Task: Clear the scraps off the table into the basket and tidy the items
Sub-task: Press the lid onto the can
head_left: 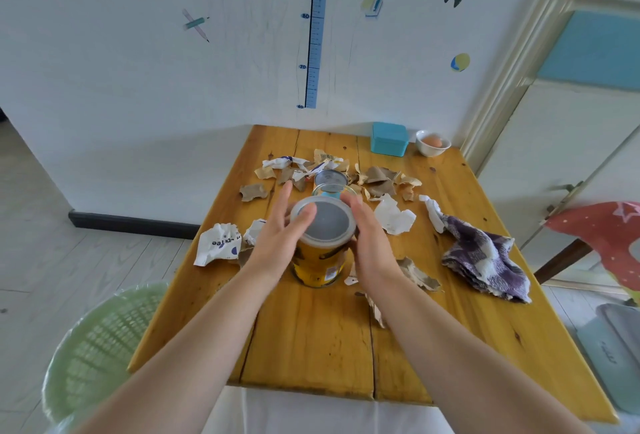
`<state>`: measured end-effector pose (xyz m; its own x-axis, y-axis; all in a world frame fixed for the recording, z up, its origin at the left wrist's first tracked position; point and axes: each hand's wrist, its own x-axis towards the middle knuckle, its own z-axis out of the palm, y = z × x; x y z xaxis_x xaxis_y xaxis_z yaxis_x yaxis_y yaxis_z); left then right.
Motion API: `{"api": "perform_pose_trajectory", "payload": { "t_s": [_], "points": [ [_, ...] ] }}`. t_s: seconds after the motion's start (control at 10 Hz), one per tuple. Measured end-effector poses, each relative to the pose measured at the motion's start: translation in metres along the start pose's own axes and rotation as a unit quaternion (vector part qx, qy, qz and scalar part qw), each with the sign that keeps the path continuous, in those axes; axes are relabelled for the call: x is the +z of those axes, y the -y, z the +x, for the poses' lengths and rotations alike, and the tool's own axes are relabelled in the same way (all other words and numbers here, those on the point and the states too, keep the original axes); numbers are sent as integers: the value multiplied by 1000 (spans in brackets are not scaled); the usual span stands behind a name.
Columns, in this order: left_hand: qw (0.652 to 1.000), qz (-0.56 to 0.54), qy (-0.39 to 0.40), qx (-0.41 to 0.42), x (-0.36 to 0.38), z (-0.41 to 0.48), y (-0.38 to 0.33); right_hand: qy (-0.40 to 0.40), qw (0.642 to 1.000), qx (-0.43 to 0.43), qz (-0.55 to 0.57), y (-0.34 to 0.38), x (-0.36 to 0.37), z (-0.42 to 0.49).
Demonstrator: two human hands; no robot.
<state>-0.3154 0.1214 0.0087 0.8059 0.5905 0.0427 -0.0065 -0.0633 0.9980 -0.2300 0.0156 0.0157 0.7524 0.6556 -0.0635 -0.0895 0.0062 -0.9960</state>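
A: Where do we have our hands?

B: Both on the can (320, 262), which stands upright in the middle of the table (311, 347). Our left hand (278, 236) lies against its left side with the fingers straight and spread, and the thumb lies flat on the lid (327, 222). Our right hand (369, 236) cups the other side, its fingers bent round the lid's rim.

A: And the scraps (394, 215)?

B: They lie loose on the table, brown and white, mostly beyond the can, with some on each side of it and a few by our right wrist. The basket (97, 347) is on the floor off the near left corner.

A: What else do we see?

B: A jar (332, 187) just behind the can and a cloth (485, 260) crumpled at the right edge. A box (388, 139) and a bowl (433, 146) holding an egg (433, 141) stand at the far edge.
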Motion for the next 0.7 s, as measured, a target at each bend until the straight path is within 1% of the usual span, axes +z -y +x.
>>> {"api": "perform_pose_trajectory", "payload": {
  "t_s": [0.1,0.2,0.3,0.4,0.5,0.6,0.7],
  "points": [
    [998,3,64,14,-18,-12,13,40,994,-75,-72,-22,-15,-18],
    [988,130,73,47,-20,-16,21,43,978,-100,-177,-34,-17,-18],
    [984,161,47,66,-16,-16,16,38,965,-138,-221,-31,-12,-14],
    [983,156,21,91,-13,-15,11,15,957,-182,-225,-27,-12,-12],
    [981,152,8,122,-9,-12,3,0,956,-204,-209,-18,-12,-12],
    [979,156,-4,130,-4,-6,-5,-2,961,-201,-192,-7,-14,-8],
    [976,166,0,140,2,3,-15,-6,960,-206,-187,5,-21,-2]
  ]
}}
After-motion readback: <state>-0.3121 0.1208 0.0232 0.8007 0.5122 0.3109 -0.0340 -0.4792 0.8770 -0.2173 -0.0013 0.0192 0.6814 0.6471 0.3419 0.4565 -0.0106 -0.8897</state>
